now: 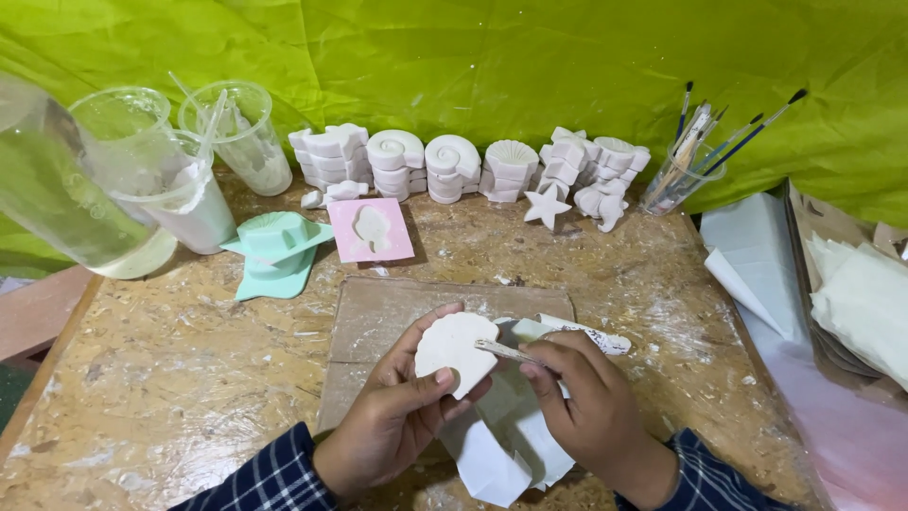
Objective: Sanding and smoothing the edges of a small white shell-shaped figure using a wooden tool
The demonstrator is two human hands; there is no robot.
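My left hand point(397, 416) holds a white plaster shell-shaped cast point(452, 348) upright by its lower edge. In my right hand point(586, 402) is a thin, plaster-stained tool point(567, 333), its tip touching the cast's right edge. Both hands hover over a brown cardboard sheet point(378, 312) and a white paper point(501, 445) lying on the chipboard table point(161, 378).
Stacked white plaster casts point(454, 168) and a star point(546, 208) line the back. A pink mould point(371, 230) and a mint green mould point(276, 248) lie left of centre. Clear plastic cups point(180, 180) stand at left, a brush cup point(683, 175) and papers point(851, 293) at right.
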